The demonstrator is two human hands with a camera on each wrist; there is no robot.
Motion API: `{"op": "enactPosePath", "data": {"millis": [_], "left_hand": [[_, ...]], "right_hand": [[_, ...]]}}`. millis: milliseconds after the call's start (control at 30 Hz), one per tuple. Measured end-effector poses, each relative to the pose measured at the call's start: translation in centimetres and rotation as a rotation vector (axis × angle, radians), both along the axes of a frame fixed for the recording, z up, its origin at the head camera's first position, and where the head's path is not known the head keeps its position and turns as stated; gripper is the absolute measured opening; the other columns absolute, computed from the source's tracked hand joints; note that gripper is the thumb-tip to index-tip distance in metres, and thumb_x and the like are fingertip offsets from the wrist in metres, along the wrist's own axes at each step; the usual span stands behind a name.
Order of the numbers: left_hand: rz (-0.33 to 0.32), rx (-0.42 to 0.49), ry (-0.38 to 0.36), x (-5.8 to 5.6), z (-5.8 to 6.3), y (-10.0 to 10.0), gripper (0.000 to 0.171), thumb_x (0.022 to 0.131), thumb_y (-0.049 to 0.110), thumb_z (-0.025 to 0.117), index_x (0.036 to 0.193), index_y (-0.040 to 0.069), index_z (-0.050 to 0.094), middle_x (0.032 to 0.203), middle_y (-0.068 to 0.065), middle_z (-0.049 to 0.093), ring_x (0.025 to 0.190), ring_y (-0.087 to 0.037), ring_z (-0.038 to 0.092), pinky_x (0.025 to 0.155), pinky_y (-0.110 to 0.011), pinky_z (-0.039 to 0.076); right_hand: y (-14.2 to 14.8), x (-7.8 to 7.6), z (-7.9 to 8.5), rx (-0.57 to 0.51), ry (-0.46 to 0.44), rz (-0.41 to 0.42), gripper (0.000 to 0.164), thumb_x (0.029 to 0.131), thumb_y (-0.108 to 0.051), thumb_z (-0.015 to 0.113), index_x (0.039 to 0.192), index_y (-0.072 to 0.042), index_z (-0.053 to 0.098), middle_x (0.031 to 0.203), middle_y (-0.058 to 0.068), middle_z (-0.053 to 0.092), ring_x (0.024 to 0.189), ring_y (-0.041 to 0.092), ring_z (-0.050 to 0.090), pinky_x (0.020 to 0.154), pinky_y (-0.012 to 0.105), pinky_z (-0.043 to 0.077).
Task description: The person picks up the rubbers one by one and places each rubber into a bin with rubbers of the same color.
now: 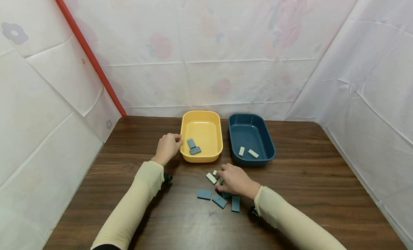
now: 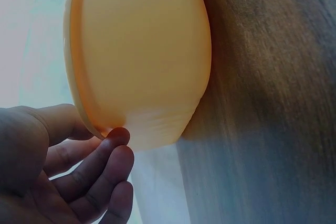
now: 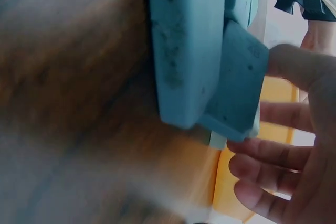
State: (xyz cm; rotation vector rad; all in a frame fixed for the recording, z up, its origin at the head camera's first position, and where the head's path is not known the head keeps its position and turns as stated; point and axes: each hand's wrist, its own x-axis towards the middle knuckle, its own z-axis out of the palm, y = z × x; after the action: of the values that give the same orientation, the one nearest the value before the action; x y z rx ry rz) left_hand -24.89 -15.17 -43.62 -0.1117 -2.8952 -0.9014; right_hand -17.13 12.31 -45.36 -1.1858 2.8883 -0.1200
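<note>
My left hand (image 1: 167, 147) pinches the left rim of the yellow tray (image 1: 217, 126), thumb on one side and fingertips on the other in the left wrist view. Two grey-blue blocks (image 1: 191, 144) lie inside that tray. Over the loose pile, my right hand (image 1: 237, 180) reaches down with thumb and fingers about a small white block (image 1: 219, 182), partly hidden by the fingers. Another white block (image 1: 211, 178) and a smaller white piece lie beside the fingertips. Several blue blocks (image 1: 204, 194) are spread just nearer; large blue blocks (image 3: 191, 51) fill the right wrist view.
A dark blue tray (image 1: 252, 119) stands right of the yellow one, holding two white blocks (image 1: 253, 154). Both trays sit toward the back of the brown wooden table (image 1: 309, 164). White patterned sheets (image 1: 206, 78) hang behind and at both sides, with a red strip (image 1: 90, 56) at left.
</note>
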Motion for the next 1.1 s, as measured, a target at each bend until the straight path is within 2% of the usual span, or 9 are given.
{"op": "enactPosePath", "data": {"millis": [133, 267, 433, 600, 900, 1100], "left_hand": [[0.000, 0.002, 0.000, 0.0, 0.0, 0.0, 0.034, 0.094, 0.015, 0.061, 0.124, -0.001, 0.066, 0.115, -0.018, 0.070, 0.056, -0.015, 0.056, 0.054, -0.024, 0.040], [0.004, 0.001, 0.005, -0.1, 0.0, 0.0, 0.034, 0.094, 0.015, 0.061, 0.123, -0.001, 0.066, 0.115, -0.018, 0.070, 0.061, -0.016, 0.059, 0.056, -0.025, 0.042], [0.010, 0.003, 0.018, 0.0, -0.1, 0.0, 0.033, 0.093, 0.015, 0.062, 0.122, 0.000, 0.067, 0.112, -0.018, 0.072, 0.063, -0.017, 0.060, 0.060, -0.027, 0.045], [0.008, 0.007, 0.024, -0.1, -0.1, 0.0, 0.033, 0.093, 0.015, 0.061, 0.122, -0.001, 0.067, 0.112, -0.017, 0.072, 0.060, -0.016, 0.057, 0.058, -0.026, 0.043], [0.011, 0.009, 0.019, -0.2, -0.1, 0.0, 0.033, 0.093, 0.014, 0.062, 0.122, 0.000, 0.067, 0.112, -0.017, 0.072, 0.063, -0.018, 0.059, 0.061, -0.028, 0.045], [0.012, 0.008, 0.021, -0.1, -0.1, 0.1, 0.033, 0.093, 0.014, 0.062, 0.122, 0.000, 0.067, 0.111, -0.017, 0.072, 0.062, -0.017, 0.059, 0.061, -0.028, 0.045]], "right_hand": [[0.4, -0.3, 0.8, -0.007, -0.084, 0.009, 0.029, 0.085, -0.038, 0.069, 0.108, -0.021, 0.075, 0.085, -0.001, 0.053, 0.071, 0.010, 0.042, 0.058, 0.023, 0.036], [0.7, -0.7, 1.4, -0.042, -0.116, 0.015, 0.024, 0.086, -0.035, 0.067, 0.102, -0.020, 0.077, 0.086, -0.002, 0.052, 0.072, 0.010, 0.041, 0.058, 0.022, 0.036], [1.1, -0.8, 2.0, -0.067, -0.112, 0.018, 0.024, 0.088, -0.034, 0.067, 0.104, -0.018, 0.076, 0.084, -0.003, 0.050, 0.071, 0.009, 0.040, 0.059, 0.022, 0.035], [1.5, -1.2, 3.3, -0.098, -0.122, 0.011, 0.028, 0.088, -0.033, 0.069, 0.109, -0.016, 0.075, 0.084, -0.002, 0.050, 0.070, 0.010, 0.039, 0.060, 0.023, 0.033], [3.2, -2.4, 5.7, -0.163, -0.069, 0.031, 0.023, 0.087, -0.027, 0.071, 0.107, -0.017, 0.074, 0.095, -0.001, 0.057, 0.075, 0.009, 0.046, 0.065, 0.023, 0.041], [4.4, -3.4, 6.9, -0.207, -0.060, -0.015, 0.023, 0.088, -0.027, 0.070, 0.108, -0.016, 0.073, 0.100, -0.001, 0.058, 0.081, 0.013, 0.052, 0.069, 0.027, 0.045]]}}
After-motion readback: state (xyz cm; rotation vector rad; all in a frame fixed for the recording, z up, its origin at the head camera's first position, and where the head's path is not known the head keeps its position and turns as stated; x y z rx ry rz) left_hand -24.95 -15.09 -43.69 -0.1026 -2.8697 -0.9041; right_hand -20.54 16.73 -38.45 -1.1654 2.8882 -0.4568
